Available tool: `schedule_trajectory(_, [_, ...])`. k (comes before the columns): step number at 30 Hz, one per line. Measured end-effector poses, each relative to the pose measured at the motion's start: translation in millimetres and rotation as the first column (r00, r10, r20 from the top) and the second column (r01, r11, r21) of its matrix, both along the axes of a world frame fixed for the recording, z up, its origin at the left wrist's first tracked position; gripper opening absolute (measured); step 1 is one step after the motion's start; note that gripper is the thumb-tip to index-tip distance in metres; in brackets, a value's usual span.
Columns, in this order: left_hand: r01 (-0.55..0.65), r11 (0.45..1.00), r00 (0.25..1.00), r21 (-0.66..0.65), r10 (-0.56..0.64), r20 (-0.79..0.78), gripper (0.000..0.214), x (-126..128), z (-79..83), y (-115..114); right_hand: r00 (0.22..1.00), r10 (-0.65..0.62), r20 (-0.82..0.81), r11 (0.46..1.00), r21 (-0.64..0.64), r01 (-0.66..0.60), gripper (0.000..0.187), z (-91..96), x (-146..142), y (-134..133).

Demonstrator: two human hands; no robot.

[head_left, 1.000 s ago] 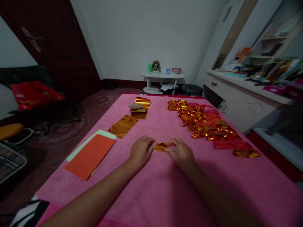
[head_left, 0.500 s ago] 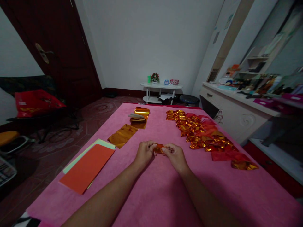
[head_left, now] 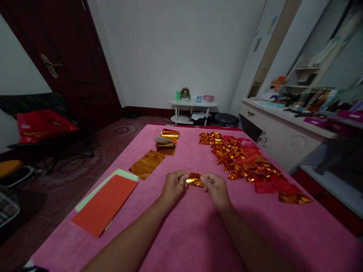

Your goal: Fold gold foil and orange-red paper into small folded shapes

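Observation:
Between my two hands is a small folded piece of shiny gold foil (head_left: 194, 180), held just above the pink cloth (head_left: 181, 230). My left hand (head_left: 175, 186) pinches its left end between thumb and fingers. At the right end, my right hand (head_left: 217, 188) grips it the same way. Ahead and to the left lies a flat gold foil sheet (head_left: 147, 164). Beyond that sheet are a gold foil roll (head_left: 170, 133) and a small stack of folded pieces (head_left: 164, 142). Many twisted gold foil pieces (head_left: 229, 151), some with red strips, lie in a heap on the right.
Orange paper (head_left: 106, 202) rests over pale yellow-green sheets at the table's left. A white side table (head_left: 193, 102) with small items stands by the far wall. To the right is a cluttered white dresser (head_left: 283, 128); a red bag (head_left: 45, 125) sits on a chair at left.
My hands have drawn slightly apart, the right one moving a little to the right. More of the gold foil between them now shows and catches the light.

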State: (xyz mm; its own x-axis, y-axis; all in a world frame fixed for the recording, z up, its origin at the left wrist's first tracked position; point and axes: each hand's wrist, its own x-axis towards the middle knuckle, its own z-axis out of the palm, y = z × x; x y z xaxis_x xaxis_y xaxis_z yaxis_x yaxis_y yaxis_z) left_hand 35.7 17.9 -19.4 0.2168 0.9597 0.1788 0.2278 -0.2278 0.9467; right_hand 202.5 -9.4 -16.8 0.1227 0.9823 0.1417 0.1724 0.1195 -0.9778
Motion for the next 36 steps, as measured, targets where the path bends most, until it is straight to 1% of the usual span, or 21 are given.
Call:
schedule_trajectory(2, [-0.006,0.999,0.997,-0.038,0.009,0.076,0.024,1,1.3,-1,1.0,-0.001,0.001,1.0,0.005,0.001,0.026,0.8,0,0])
schedule_trajectory(4, [0.007,0.999,0.986,-0.038,-0.001,0.168,0.012,1,3.0,0,1.0,-0.008,-0.015,1.0,0.01,0.009,0.025,2.3,-1,0])
schedule_trajectory(6, [0.035,0.999,0.97,-0.015,-0.03,0.24,0.015,-1,3.5,1,0.998,-0.026,-0.053,1.0,0.001,0.026,0.025,3.7,-2,0])
schedule_trajectory(8, [0.08,0.997,0.96,-0.007,-0.075,0.269,0.017,-3,2.6,3,0.994,-0.047,-0.097,0.999,-0.012,0.046,0.025,3.9,-2,0])
schedule_trajectory(10, [0.134,0.991,0.955,-0.013,-0.125,0.27,0.018,-6,1.4,3,0.988,-0.054,-0.143,0.998,-0.019,0.052,0.027,2.5,-1,1])
schedule_trajectory(12, [0.184,0.983,0.95,0.002,-0.179,0.256,0.023,-8,1.9,2,0.979,-0.048,-0.196,0.998,-0.036,0.042,0.029,0.1,1,3])
schedule_trajectory(14, [0.225,0.972,0.949,0.063,-0.234,0.211,0.026,-10,4.5,0,0.967,-0.038,-0.251,0.998,-0.06,0.024,0.03,-2.2,5,5])
schedule_trajectory(16, [0.232,0.962,0.959,0.142,-0.251,0.134,0.026,-10,7.6,-2,0.958,-0.024,-0.287,0.997,-0.079,0.001,0.031,-3.1,8,6])
schedule_trajectory(17, [0.216,0.962,0.968,0.169,-0.234,0.095,0.025,-10,8.7,-3,0.955,-0.011,-0.295,0.997,-0.081,-0.014,0.031,-2.9,9,6])
schedule_trajectory(19, [0.148,0.972,0.986,0.185,-0.16,0.054,0.021,-10,8.9,-2,0.959,0.018,-0.284,0.997,-0.071,-0.04,0.029,-1.4,9,6])
schedule_trajectory(21, [0.064,0.985,0.995,0.158,-0.074,0.06,0.019,-10,6.8,1,0.97,0.057,-0.235,0.997,-0.034,-0.067,0.027,1.0,8,4])
schedule_trajectory(24, [-0.013,0.992,0.997,0.127,0.002,0.081,0.018,-12,3.2,4,0.988,0.096,-0.124,0.995,0.014,-0.095,0.03,3.3,4,1])
schedule_trajectory(27, [-0.038,0.987,0.999,0.159,0.032,0.038,0.018,-13,2.4,5,0.994,0.089,-0.061,0.996,0.014,-0.088,0.031,1.7,2,1])
schedule_trajectory(30, [-0.051,0.981,0.998,0.187,0.055,-0.018,0.017,-12,2.8,5,0.996,0.068,-0.058,0.998,-0.003,-0.068,0.033,-1.6,3,2])
schedule_trajectory(32, [-0.061,0.984,0.998,0.165,0.064,-0.014,0.016,-11,2.9,5,0.996,0.042,-0.075,0.999,-0.019,-0.044,0.035,-2.3,3,3])
schedule_trajectory(36, [-0.081,0.995,0.996,0.066,0.078,0.039,0.019,-9,2.7,7,0.995,0.01,-0.099,0.999,-0.038,-0.013,0.036,-0.2,2,4])
